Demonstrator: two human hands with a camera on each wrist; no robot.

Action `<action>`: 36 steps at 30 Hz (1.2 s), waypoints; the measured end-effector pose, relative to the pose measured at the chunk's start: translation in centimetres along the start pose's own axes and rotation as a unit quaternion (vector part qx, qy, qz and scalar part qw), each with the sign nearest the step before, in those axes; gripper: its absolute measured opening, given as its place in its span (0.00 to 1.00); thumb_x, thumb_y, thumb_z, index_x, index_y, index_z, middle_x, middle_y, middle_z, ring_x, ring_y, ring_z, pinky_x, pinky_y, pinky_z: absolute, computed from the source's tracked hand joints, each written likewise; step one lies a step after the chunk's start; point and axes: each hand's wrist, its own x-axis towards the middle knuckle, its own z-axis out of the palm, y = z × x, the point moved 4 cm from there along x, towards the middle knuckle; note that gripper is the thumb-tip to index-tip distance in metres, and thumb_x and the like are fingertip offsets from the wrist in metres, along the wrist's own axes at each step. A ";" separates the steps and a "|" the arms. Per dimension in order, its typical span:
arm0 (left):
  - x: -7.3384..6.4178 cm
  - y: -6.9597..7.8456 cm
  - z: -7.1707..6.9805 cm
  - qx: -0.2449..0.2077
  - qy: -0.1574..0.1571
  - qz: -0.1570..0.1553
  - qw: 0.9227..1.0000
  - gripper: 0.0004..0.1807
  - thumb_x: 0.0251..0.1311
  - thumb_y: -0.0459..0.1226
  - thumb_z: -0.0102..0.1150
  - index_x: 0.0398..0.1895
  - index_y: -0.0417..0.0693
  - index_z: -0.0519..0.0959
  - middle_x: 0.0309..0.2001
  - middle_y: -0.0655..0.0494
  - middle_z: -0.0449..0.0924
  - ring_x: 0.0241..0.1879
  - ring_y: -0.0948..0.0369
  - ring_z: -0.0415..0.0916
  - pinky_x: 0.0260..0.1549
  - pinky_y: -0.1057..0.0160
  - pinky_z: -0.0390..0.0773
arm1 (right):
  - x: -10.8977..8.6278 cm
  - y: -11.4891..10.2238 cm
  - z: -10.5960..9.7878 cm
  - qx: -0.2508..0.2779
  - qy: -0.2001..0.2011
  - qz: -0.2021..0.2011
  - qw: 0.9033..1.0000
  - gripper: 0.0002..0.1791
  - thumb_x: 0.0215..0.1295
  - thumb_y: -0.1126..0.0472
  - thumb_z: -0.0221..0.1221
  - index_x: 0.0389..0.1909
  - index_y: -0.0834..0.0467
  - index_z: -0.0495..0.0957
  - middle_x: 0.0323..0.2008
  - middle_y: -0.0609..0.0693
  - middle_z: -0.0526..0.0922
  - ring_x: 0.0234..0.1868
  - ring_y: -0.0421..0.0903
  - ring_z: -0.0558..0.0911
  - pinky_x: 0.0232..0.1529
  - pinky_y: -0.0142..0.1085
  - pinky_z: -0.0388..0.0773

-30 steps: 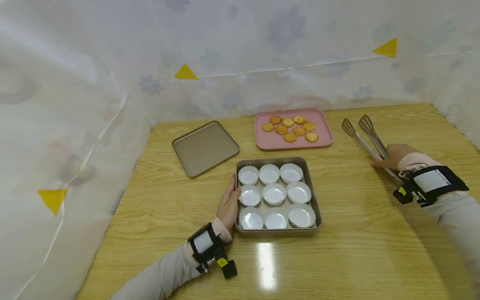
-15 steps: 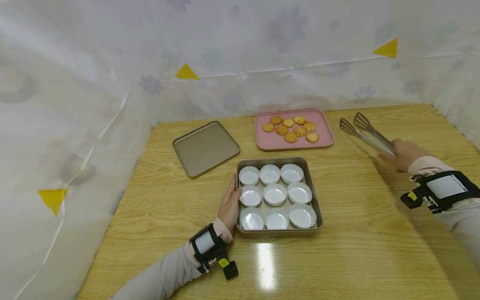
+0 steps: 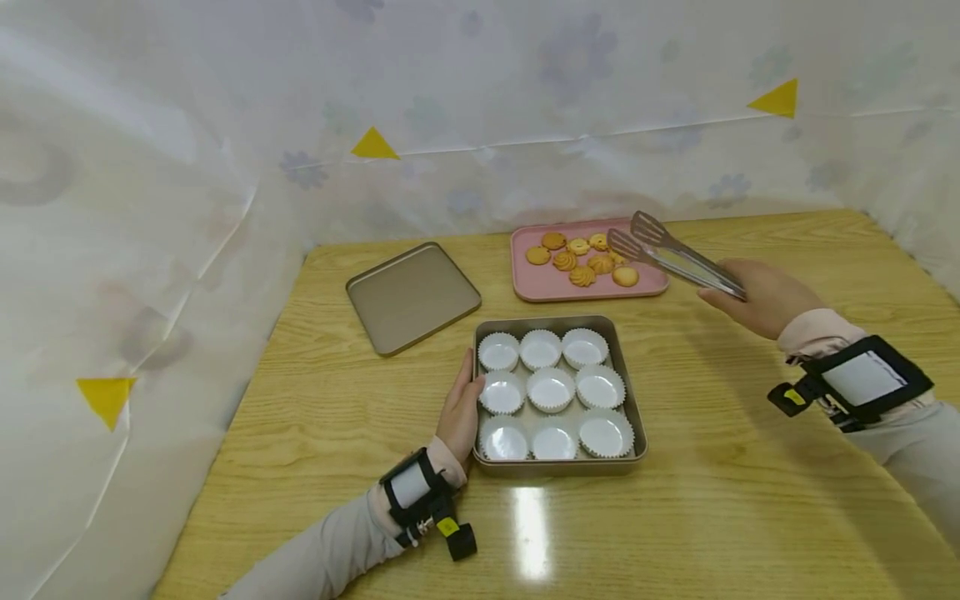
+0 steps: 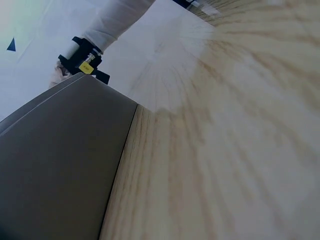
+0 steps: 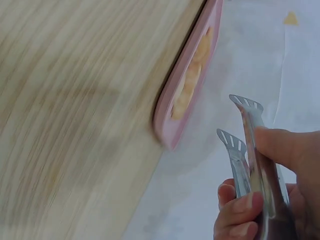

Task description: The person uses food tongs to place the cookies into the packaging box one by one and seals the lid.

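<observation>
My right hand (image 3: 765, 300) grips a pair of metal tongs (image 5: 265, 185), fingers and thumb on either side of the arms. The slotted tips stand apart with nothing between them and overlap the right part of the pink tray (image 3: 525, 287) in the head view. On that tray lie several cookies (image 3: 582, 276), some round, some swirled. My left hand (image 3: 456, 417) rests straight-fingered along the left wall of a square baking pan (image 3: 555, 468), thumb at the rim. White fluted paper cups (image 3: 551, 389) stand in rows inside the pan. The left wrist view shows the pan's outer wall (image 4: 65, 150).
A flat brown-grey lid or shallow tray (image 3: 412, 297) lies at the back left of the wooden table (image 3: 337, 417). White patterned sheeting (image 3: 480, 92) with yellow triangles (image 3: 374, 143) hangs behind the table and along its sides.
My right hand has lifted the tongs from the table at the right and carried them left to the pink tray. My left hand and the pan have stayed in place.
</observation>
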 end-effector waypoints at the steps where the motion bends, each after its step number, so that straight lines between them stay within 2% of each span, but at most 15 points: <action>1: 0.0 0.0 0.0 0.000 -0.001 0.001 1.000 0.31 0.73 0.34 0.37 0.76 0.38 0.48 0.77 0.45 0.43 0.76 0.50 0.37 0.74 0.50 0.39 | 0.2 -0.7 0.2 -0.003 -0.005 -0.007 1.000 0.29 0.72 0.50 0.53 0.58 0.73 0.69 0.36 0.63 0.79 0.30 0.52 0.74 0.29 0.47 0.70; 4: 0.1 -0.1 0.0 0.001 -0.002 -0.001 1.000 0.31 0.73 0.35 0.37 0.76 0.39 0.48 0.77 0.45 0.43 0.76 0.50 0.37 0.74 0.50 0.39 | 0.7 -2.3 0.8 -0.014 -0.016 -0.027 0.999 0.30 0.71 0.50 0.54 0.59 0.73 0.68 0.42 0.67 0.80 0.35 0.56 0.78 0.34 0.52 0.74; 8: 0.0 -0.2 0.0 0.001 -0.002 -0.005 1.000 0.31 0.73 0.35 0.37 0.76 0.40 0.48 0.77 0.46 0.43 0.76 0.50 0.37 0.74 0.50 0.39 | 1.3 -3.3 1.6 -0.027 -0.023 -0.045 0.998 0.29 0.70 0.51 0.56 0.59 0.72 0.69 0.46 0.70 0.79 0.40 0.60 0.80 0.39 0.56 0.75; 16: 0.0 -0.4 0.1 -0.002 -0.007 -0.008 1.000 0.31 0.73 0.35 0.37 0.76 0.39 0.47 0.77 0.45 0.42 0.76 0.50 0.36 0.74 0.49 0.38 | 1.6 -3.6 2.6 -0.043 -0.029 -0.049 0.997 0.27 0.68 0.52 0.58 0.57 0.71 0.71 0.41 0.67 0.80 0.34 0.56 0.79 0.32 0.52 0.75; 26: 0.1 -0.4 0.0 0.000 -0.003 -0.004 1.000 0.31 0.73 0.35 0.37 0.76 0.39 0.47 0.77 0.45 0.43 0.76 0.49 0.36 0.74 0.49 0.38 | 1.9 -3.7 3.4 -0.040 -0.044 -0.043 0.997 0.27 0.69 0.53 0.57 0.56 0.72 0.71 0.38 0.66 0.80 0.32 0.55 0.78 0.31 0.52 0.75; 31: 0.2 -0.3 0.0 0.001 -0.002 0.000 1.000 0.31 0.73 0.35 0.37 0.76 0.38 0.47 0.77 0.45 0.43 0.76 0.49 0.36 0.74 0.49 0.38 | 2.1 -3.8 3.7 -0.034 -0.040 -0.051 0.997 0.27 0.69 0.54 0.57 0.57 0.74 0.70 0.44 0.71 0.80 0.39 0.62 0.81 0.37 0.56 0.76; 36: 0.2 -0.2 0.0 0.001 -0.002 0.002 1.000 0.31 0.73 0.35 0.37 0.76 0.38 0.47 0.77 0.44 0.43 0.76 0.48 0.37 0.74 0.48 0.39 | 2.2 -3.9 3.6 -0.030 -0.037 -0.062 0.997 0.27 0.69 0.57 0.57 0.58 0.76 0.69 0.49 0.75 0.77 0.47 0.70 0.79 0.45 0.61 0.75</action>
